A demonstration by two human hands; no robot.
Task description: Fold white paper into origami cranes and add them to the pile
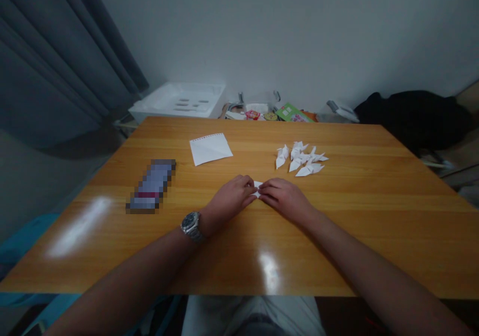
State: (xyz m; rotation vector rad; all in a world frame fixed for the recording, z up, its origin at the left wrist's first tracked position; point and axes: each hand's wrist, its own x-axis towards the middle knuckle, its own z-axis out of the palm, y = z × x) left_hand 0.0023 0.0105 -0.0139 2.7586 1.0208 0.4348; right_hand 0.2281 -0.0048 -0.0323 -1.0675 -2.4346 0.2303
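Observation:
My left hand [231, 196] and my right hand [285, 196] meet at the middle of the wooden table [374, 211], fingers curled and pinched on a small folded white paper [257, 186] that lies between them on the tabletop. Most of that paper is hidden under my fingers. A metal watch [191, 225] is on my left wrist. Just beyond my right hand lies a cluster of several folded white paper cranes [301, 159]. A flat white sheet [210, 149] with a torn perforated edge lies beyond my left hand.
A blurred-out rectangular object [151, 186] lies on the table's left part. Behind the table stand a white foam tray [179, 100], assorted small clutter [267, 112] and a dark bag [411, 114]. Grey curtains [56, 51] hang at the left.

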